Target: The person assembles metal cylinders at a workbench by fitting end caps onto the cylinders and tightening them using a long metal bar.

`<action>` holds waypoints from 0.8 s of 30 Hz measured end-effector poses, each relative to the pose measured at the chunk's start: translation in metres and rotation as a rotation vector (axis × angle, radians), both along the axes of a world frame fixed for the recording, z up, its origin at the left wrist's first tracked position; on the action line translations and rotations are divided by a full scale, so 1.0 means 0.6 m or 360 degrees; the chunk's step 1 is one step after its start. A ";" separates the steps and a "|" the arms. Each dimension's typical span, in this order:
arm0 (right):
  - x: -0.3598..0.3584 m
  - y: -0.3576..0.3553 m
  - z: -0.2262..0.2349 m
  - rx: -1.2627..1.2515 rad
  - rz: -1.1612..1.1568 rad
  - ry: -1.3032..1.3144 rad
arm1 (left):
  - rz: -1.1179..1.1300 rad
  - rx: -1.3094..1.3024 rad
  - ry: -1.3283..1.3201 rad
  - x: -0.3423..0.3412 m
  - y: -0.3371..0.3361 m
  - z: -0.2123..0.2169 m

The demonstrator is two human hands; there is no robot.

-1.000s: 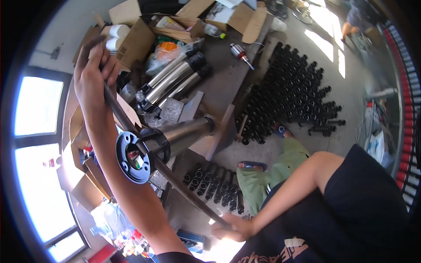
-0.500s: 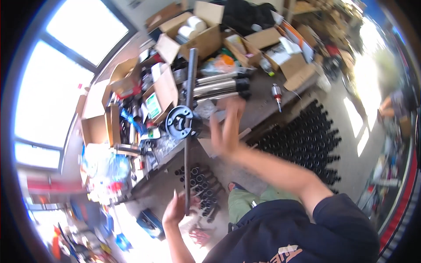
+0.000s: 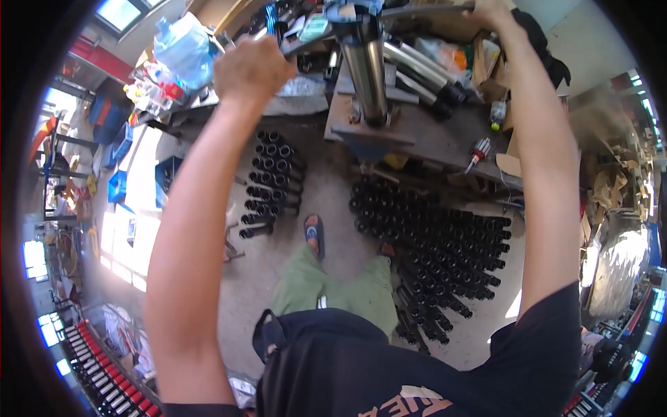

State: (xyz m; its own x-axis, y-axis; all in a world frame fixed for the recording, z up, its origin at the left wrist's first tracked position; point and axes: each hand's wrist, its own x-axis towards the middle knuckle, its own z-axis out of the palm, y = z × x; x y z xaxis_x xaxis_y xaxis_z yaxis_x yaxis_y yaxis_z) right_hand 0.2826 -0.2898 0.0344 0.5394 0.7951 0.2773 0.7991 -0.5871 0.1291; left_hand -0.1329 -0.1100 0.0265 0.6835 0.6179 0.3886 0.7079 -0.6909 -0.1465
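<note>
A long metal bar (image 3: pixel 424 11) runs across the head of an upright steel cylinder (image 3: pixel 366 73) at the bench's front. Around one end of that bar, on the left, my left hand (image 3: pixel 253 69) is closed in a fist. My right hand (image 3: pixel 492 15) grips the other end at the top right, partly cut by the picture's edge. Between them sits the round flanged cap (image 3: pixel 353 10) on the cylinder's upper end. The cylinder's lower end stands at a small plate on the bench edge.
Several steel tubes with black ends (image 3: pixel 427 73) lie on the workbench (image 3: pixel 479 132), near a red-and-clear screwdriver-like tool (image 3: pixel 479 154). Black tubes stand packed on the floor in a large group (image 3: pixel 445 250) and a smaller one (image 3: pixel 274 174). A blue bin (image 3: pixel 167 177) is at left.
The view has swung down and turned. Both hands have risen to the bar and closed on its two ends; before, my left hand was beside its lower end and my right was off it.
</note>
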 end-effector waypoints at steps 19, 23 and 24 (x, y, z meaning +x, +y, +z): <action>-0.355 -0.203 0.078 -0.0009 -0.1011 -0.0155 | -0.1106 0.0314 -0.0825 0.093 0.181 -0.083; -0.413 -0.215 0.044 0.0259 -0.1008 -0.0299 | -0.1152 0.0414 -0.0654 0.132 0.233 -0.091; -0.430 -0.220 0.033 0.0250 -0.0993 -0.0394 | -0.1233 0.0430 -0.0716 0.141 0.243 -0.092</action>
State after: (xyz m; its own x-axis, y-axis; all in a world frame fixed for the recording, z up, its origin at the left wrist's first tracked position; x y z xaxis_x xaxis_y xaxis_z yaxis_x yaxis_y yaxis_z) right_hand 0.0247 -0.4221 0.0544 0.7890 0.2967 0.5381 0.2633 -0.9545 0.1401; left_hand -0.0481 0.0359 -0.0285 0.6175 -0.0967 0.7806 0.0938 -0.9763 -0.1951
